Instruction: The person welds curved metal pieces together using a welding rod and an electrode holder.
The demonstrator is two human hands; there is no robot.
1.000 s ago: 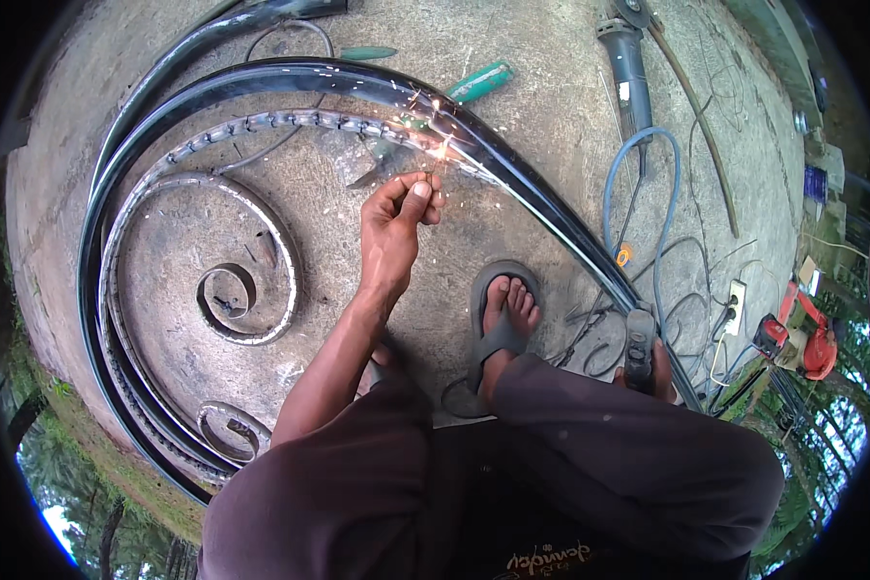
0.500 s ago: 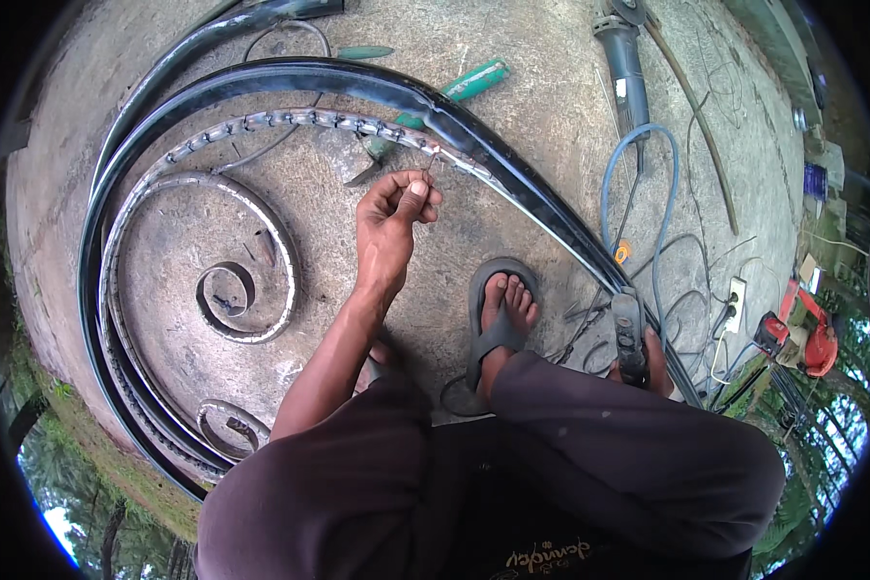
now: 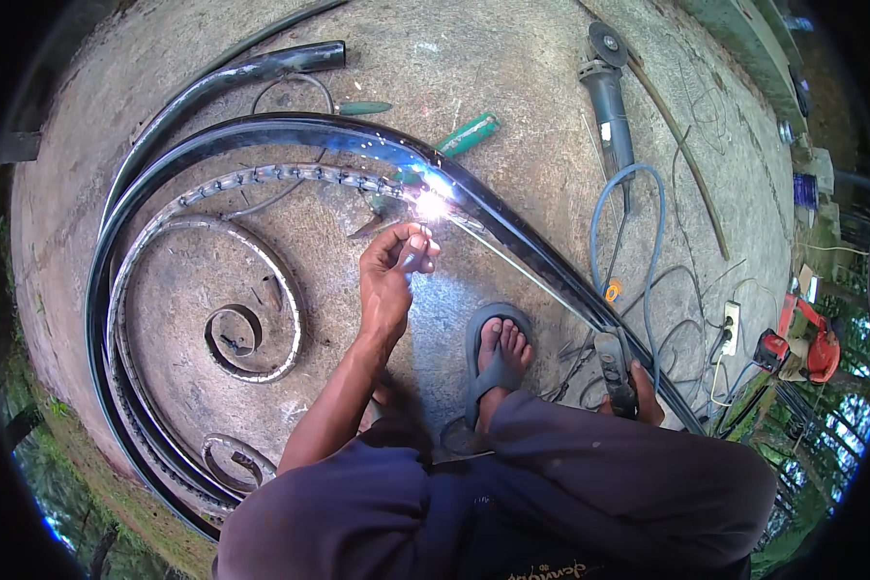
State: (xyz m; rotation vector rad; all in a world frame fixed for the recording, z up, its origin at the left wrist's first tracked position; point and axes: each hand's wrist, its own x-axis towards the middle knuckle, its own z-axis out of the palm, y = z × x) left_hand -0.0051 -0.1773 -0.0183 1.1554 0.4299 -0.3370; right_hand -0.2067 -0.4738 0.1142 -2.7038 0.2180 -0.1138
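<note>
Outdoor metalworking spot: welding glare [image 3: 432, 204] at curved metal [image 3: 270, 129], angle grinder [image 3: 609, 114], concrete slab [image 3: 531, 87], trees [image 3: 77, 498] around.

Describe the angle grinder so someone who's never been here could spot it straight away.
Find the big curved black tube on the concrete floor, then look beyond it, toward the picture's upper right. There, left of a brown rod, lies the dark blue-grey angle grinder. Unlike that rod and the looped blue cable, it ends in a round disc.

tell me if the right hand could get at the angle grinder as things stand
Probably not: the right hand is taken up with the welding holder, and the angle grinder lies farther off, across the black tube.
</note>
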